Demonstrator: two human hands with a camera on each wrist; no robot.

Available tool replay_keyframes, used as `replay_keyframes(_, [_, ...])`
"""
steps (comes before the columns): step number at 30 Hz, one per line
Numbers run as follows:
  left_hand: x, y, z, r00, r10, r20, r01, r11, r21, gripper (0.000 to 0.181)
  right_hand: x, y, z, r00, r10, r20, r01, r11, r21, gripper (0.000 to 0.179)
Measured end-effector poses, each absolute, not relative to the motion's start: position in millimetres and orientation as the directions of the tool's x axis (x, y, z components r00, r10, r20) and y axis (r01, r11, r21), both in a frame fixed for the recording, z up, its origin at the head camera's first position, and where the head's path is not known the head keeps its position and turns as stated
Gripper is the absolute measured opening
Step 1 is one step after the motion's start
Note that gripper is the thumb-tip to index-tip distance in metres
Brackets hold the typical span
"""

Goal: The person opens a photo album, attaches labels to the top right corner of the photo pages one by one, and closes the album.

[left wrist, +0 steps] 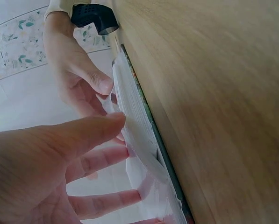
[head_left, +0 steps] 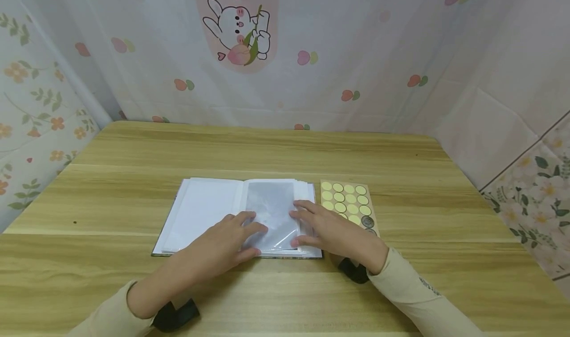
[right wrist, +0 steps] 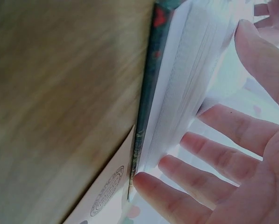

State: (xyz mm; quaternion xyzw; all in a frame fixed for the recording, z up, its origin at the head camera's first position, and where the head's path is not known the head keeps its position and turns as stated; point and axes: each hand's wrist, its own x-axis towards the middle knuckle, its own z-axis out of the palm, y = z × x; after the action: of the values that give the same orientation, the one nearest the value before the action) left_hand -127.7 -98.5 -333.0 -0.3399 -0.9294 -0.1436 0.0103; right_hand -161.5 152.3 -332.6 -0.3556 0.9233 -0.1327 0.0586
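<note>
An open album (head_left: 200,208) with white pages and a dark, patterned cover edge (right wrist: 153,70) lies on the wooden table. On its right side is a clear plastic sleeve page (head_left: 270,198), shiny near the bottom. My left hand (head_left: 227,240) reaches over the lower middle of the album, fingers spread and fingertips on the sleeve. From the right, my right hand (head_left: 322,228) rests its fingertips along the sleeve's outer edge, thumb lower down. The right wrist view shows those fingers nearly straight beside the thick stack of pages (right wrist: 181,79).
Right of the album lies a sheet of round yellow stickers (head_left: 352,196), partly under my right forearm. Dark wrist devices (head_left: 175,317) sit under both wrists. A printed curtain (head_left: 311,55) hangs behind the table (head_left: 267,149).
</note>
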Motion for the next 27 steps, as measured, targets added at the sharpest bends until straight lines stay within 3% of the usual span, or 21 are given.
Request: replay_keyframes(27, [-129.9, -98.1, -336.7, -0.757, 0.63, 0.171, 0.652, 0.72, 0.237, 0.034, -162.2, 147.9, -331.0, -0.789, -0.613, -0.051, -0.567, 0.757, -0.324, 0.052])
